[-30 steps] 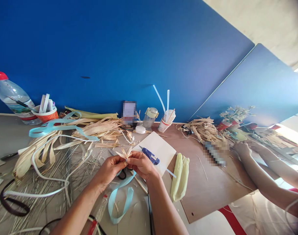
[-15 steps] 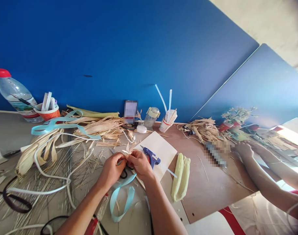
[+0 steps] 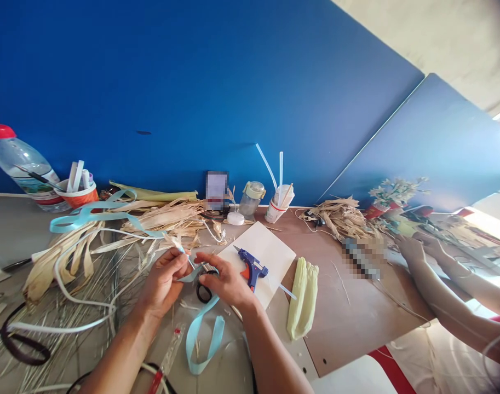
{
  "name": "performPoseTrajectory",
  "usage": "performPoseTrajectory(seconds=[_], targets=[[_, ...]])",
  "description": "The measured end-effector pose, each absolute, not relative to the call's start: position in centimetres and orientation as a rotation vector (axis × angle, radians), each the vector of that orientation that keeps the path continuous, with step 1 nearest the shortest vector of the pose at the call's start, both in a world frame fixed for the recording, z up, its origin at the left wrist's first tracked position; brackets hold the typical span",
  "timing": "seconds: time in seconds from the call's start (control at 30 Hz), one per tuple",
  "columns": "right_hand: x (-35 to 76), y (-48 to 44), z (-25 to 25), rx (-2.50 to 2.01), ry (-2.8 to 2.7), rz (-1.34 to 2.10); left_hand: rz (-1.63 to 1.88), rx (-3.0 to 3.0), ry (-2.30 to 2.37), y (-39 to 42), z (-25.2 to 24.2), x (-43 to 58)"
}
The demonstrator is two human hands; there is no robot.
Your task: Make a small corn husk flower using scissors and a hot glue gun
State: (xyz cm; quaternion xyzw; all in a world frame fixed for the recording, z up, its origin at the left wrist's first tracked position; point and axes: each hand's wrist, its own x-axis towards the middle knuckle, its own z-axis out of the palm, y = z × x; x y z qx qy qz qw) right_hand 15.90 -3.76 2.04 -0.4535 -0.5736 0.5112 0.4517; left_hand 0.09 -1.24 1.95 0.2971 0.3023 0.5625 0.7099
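Note:
My left hand [image 3: 162, 280] pinches a small piece of pale corn husk [image 3: 176, 244] on a thin stem, with light blue at its base. From these fingers a light blue ribbon [image 3: 191, 275] stretches toward my other hand. Thumb and forefinger apart, my right hand [image 3: 225, 282] hovers just right of the ribbon, holding nothing that I can make out. Black-handled scissors [image 3: 204, 293] lie between and below both hands, partly hidden. A loop of the same blue ribbon [image 3: 192, 350] rests on the table nearer to me.
Right of my hands, a blue glue gun [image 3: 253, 267] lies on a white sheet [image 3: 270, 246], beside a pale green husk [image 3: 302, 301]. Dry husks [image 3: 167, 213], thin stalks and white cord cover the left side. Cups stand along the blue panel. Another person's hands [image 3: 412, 249] work at far right.
My hands have parted from their shared pinch. The left has moved left with the husk piece, and the right has opened. Ribbon and scissor handles now show between them.

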Motion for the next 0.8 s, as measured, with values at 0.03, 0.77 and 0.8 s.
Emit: performPoseTrajectory(seconds=[0.03,0.77,0.8], targets=[[15.6,-3.9,2.0,-1.187,-1.504,1.181,1.305,0.619,0.616,-1.0,2.2,-0.3],[16.7,-3.7,3.0,-1.040,-0.842,1.357,1.235,0.805,0.885,-1.3,1.6,1.1],[16.4,-3.4,2.6,-1.052,-0.834,1.377,1.197,0.854,0.914,-1.5,1.5,1.3]])
